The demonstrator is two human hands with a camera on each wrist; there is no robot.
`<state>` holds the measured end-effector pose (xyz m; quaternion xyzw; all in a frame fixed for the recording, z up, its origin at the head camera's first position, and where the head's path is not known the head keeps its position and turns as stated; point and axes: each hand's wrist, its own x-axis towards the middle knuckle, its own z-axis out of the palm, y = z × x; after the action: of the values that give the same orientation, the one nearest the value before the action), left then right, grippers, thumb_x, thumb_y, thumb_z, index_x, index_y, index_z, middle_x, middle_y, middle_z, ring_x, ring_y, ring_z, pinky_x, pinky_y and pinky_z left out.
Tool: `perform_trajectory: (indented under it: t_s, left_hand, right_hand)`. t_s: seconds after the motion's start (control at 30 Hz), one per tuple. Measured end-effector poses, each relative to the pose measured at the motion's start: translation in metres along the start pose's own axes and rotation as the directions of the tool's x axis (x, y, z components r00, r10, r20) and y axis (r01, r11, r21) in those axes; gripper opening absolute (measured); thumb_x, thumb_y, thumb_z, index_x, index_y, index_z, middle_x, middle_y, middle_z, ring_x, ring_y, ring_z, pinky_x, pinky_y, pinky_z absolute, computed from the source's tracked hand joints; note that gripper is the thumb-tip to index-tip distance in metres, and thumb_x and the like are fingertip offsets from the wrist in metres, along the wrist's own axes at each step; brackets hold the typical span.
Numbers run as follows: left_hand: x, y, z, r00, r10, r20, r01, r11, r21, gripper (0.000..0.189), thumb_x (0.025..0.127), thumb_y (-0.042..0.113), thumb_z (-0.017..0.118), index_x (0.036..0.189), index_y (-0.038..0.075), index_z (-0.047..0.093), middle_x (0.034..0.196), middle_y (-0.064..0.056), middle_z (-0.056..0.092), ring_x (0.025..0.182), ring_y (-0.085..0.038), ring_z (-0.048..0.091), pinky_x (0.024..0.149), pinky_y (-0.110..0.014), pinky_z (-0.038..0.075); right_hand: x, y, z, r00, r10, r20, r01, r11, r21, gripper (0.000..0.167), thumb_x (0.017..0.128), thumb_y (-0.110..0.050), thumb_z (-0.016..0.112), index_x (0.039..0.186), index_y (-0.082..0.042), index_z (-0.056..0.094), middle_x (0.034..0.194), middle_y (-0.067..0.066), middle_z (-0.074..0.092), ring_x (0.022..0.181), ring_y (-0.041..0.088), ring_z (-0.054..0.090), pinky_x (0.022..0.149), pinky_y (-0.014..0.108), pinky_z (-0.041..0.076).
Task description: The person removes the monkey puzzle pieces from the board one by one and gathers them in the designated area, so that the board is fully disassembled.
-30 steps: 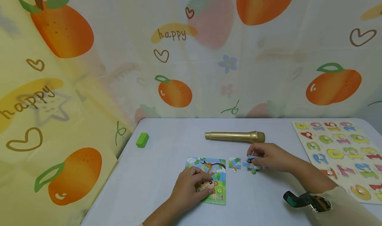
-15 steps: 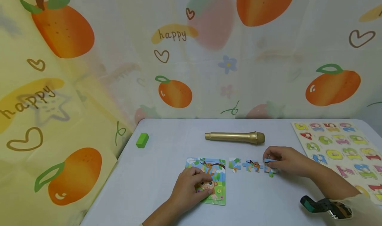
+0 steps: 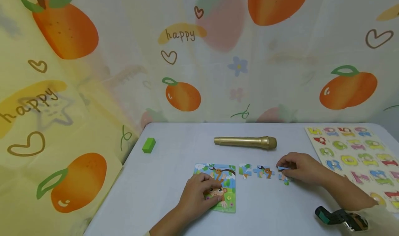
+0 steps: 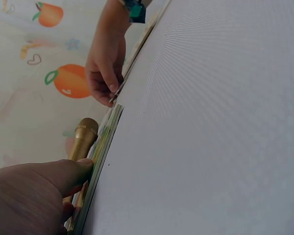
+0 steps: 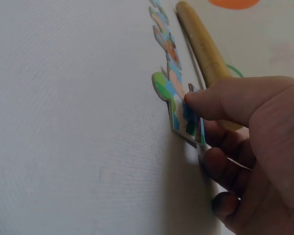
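Note:
A jigsaw board [image 3: 230, 194] with a monkey picture lies flat on the table. My left hand [image 3: 199, 194] rests on its left half, fingers spread over the picture and thumb near the monkey's face; in the left wrist view the thumb [image 4: 78, 171] touches the board's surface. To the right, my right hand [image 3: 299, 168] pinches a jigsaw piece [image 3: 283, 175] by its far part. The right wrist view has this piece [image 5: 179, 105] low over the white surface, the thumb on its printed face. Two more jigsaw pieces, one green and blue [image 3: 245, 171], one with a brown animal [image 3: 264, 172], lie between board and hand.
A gold microphone [image 3: 244, 142] lies behind the pieces. At the far left stands a green block [image 3: 149, 145]. A board of colourful numbers and letters [image 3: 349, 156] covers the right side, partly behind the right forearm. A printed cloth [image 3: 212, 90] hangs behind the table.
My right hand has shifted right with the pinched jigsaw piece, uncovering the piece with the brown animal. Over the last half second it barely moves. The left hand stays in place.

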<state>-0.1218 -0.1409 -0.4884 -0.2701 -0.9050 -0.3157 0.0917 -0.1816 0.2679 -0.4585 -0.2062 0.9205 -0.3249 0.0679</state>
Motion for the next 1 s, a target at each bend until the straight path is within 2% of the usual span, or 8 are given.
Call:
perform_trajectory:
  t_s: [0.27,0.57,0.77,1.0]
  left_hand:
    - [0.008,-0.002,-0.005,1.0,0.021,-0.019,-0.02,1.0,0.016,0.03,0.082,0.033,0.095,0.109,0.026,0.083,0.107,0.01,0.066,0.092,-0.007,0.05,0.081,-0.033,0.043]
    - [0.013,-0.001,-0.009,0.999,0.034,-0.024,-0.033,0.999,0.034,0.027,0.085,0.031,0.093,0.109,0.025,0.083,0.107,0.007,0.066,0.093,-0.009,0.051,0.082,-0.035,0.043]
    - [0.01,0.001,-0.007,1.0,0.02,-0.012,-0.02,1.0,0.019,0.027,0.086,0.03,0.092,0.11,0.024,0.083,0.109,0.006,0.067,0.096,-0.011,0.052,0.084,-0.038,0.044]
    - [0.001,0.002,-0.004,0.999,0.037,0.02,-0.038,0.999,0.032,0.028,0.088,0.034,0.09,0.113,0.024,0.083,0.114,0.005,0.067,0.103,-0.013,0.056,0.089,-0.039,0.047]
  right_hand:
    - [0.006,-0.002,-0.005,0.999,-0.025,-0.023,0.024,0.999,-0.041,0.023,0.091,-0.012,0.084,0.113,-0.014,0.078,0.101,-0.009,0.068,0.087,0.007,0.055,0.075,0.026,0.05]
    - [0.01,-0.007,-0.012,1.0,-0.011,-0.019,0.011,1.0,-0.009,0.02,0.094,-0.01,0.08,0.114,-0.012,0.077,0.098,-0.009,0.066,0.083,0.008,0.054,0.072,0.026,0.049]
    - [0.008,-0.009,-0.012,1.0,0.003,-0.01,-0.003,1.0,0.009,0.02,0.095,-0.009,0.078,0.115,-0.011,0.077,0.097,-0.007,0.067,0.082,0.008,0.054,0.071,0.026,0.048]
    - [0.004,-0.012,-0.009,1.0,0.018,-0.006,-0.018,1.0,0.021,0.02,0.096,-0.009,0.077,0.116,-0.011,0.077,0.099,-0.006,0.067,0.084,0.012,0.054,0.071,0.027,0.049]
